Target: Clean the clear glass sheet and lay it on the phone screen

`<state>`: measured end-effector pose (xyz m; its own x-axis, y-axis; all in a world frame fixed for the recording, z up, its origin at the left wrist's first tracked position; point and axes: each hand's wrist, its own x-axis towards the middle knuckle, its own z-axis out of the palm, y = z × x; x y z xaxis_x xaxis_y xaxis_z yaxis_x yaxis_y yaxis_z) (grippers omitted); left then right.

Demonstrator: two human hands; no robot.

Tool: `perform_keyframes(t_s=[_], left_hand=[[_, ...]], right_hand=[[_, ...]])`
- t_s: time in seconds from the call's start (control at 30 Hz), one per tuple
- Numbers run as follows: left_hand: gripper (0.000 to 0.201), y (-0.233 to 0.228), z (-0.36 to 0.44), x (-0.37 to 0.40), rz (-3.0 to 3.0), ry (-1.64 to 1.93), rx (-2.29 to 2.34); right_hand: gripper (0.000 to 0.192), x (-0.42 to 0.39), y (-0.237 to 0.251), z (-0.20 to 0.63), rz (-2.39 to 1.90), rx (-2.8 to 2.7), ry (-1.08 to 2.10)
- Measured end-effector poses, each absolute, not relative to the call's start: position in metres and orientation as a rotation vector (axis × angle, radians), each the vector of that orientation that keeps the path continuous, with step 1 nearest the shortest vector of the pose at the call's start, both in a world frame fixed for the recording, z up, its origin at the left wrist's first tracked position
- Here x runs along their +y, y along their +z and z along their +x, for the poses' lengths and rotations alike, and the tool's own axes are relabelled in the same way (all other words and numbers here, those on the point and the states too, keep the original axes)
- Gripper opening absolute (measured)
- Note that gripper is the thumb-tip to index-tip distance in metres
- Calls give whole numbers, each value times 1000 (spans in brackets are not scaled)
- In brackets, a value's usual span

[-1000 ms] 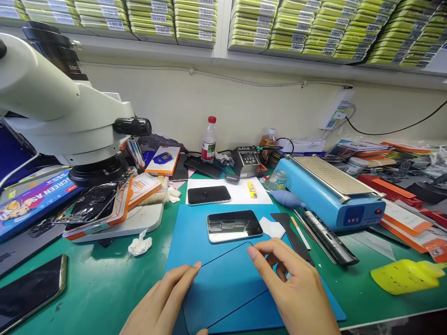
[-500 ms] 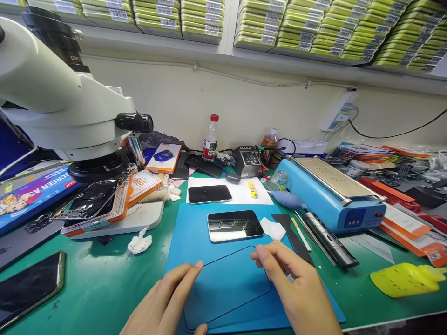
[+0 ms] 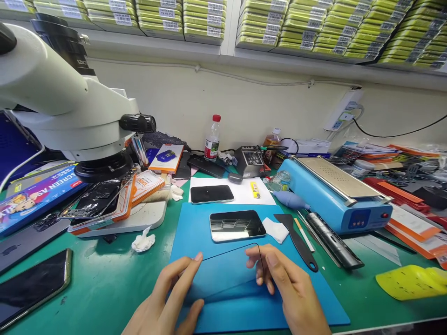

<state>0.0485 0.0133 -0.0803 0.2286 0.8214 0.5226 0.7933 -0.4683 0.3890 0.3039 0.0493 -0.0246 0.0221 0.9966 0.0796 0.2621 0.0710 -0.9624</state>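
My left hand and my right hand together hold a thin clear screen glass with a black border just above the blue mat. The left fingers pinch its left edge and the right fingers grip its right end. The glass is tilted, its far edge raised. Just beyond it a phone lies flat on the mat, its dark screen facing up. A second dark phone rests on a white sheet farther back.
A white microscope overhangs the left. A blue heating plate machine stands at right, with a black spatula and a roller beside it. A phone lies at front left, a yellow bottle at front right.
The glass lay nearly flat on the mat; both hands have now closed on its ends and tipped it up. My right hand moved left toward the glass.
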Motion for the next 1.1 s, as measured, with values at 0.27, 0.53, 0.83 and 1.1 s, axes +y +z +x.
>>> perform_keyframes(t_s=[0.27, 0.53, 0.83, 1.1], left_hand=[[60, -58, 47, 15, 2638, 980, 1662], [66, -30, 50, 25, 2817, 1269, 1308], [68, -43, 48, 29, 2767, 1451, 1223], [83, -41, 37, 34, 2614, 1441, 1447]], right_hand=[[69, 50, -29, 310, -1255, -1542, 1101], [76, 53, -38, 318, -1098, -1443, 1335], [77, 48, -43, 325, -944, -1430, 1428], [89, 37, -42, 324, -993, -1403, 1446]])
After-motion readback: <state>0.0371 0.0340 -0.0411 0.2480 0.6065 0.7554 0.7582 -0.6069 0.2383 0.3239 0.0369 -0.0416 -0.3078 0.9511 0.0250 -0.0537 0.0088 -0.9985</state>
